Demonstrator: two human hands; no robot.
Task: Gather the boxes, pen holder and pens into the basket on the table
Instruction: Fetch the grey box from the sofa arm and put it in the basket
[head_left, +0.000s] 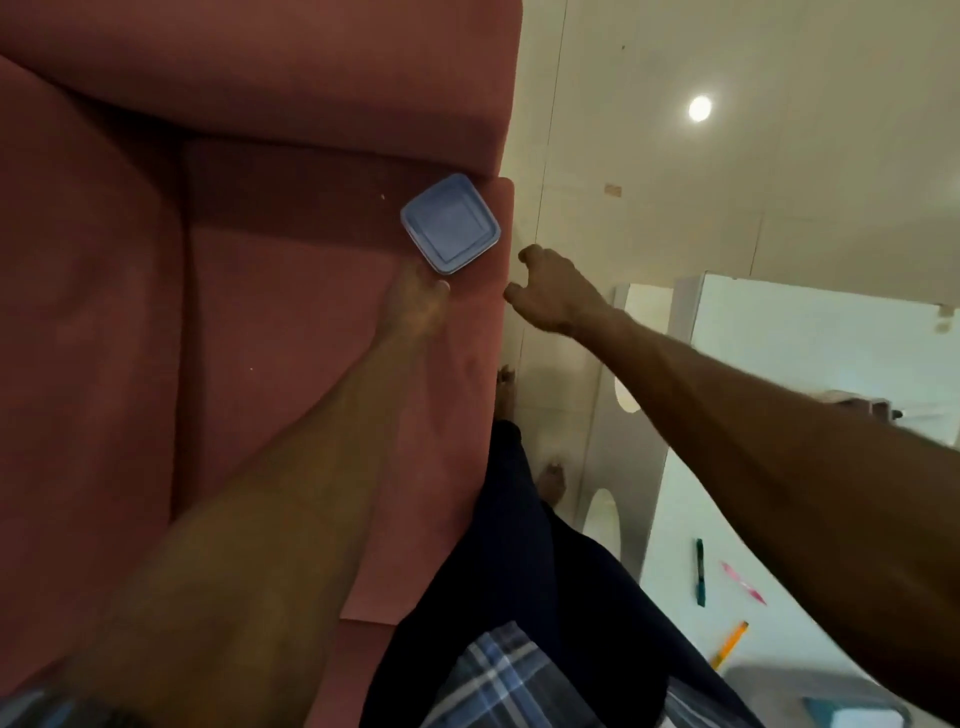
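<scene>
A square blue lidded box (450, 224) lies on the seat of a red sofa (260, 260), near the seat's right edge. My left hand (415, 304) reaches along the seat and its fingertips touch the box's near corner; the hand is blurred. My right hand (550, 291) hovers just right of the sofa edge with fingers loosely curled, holding nothing. A green pen (700, 571), a pink pen (743, 582) and an orange pen (730, 644) lie on the white table (779, 364) at lower right. No basket is plainly in view.
Pale floor tiles (675, 182) stretch behind the sofa. My legs in dark trousers (519, 571) stand between sofa and table. A grey object with a teal item (831, 712) sits at the bottom right edge.
</scene>
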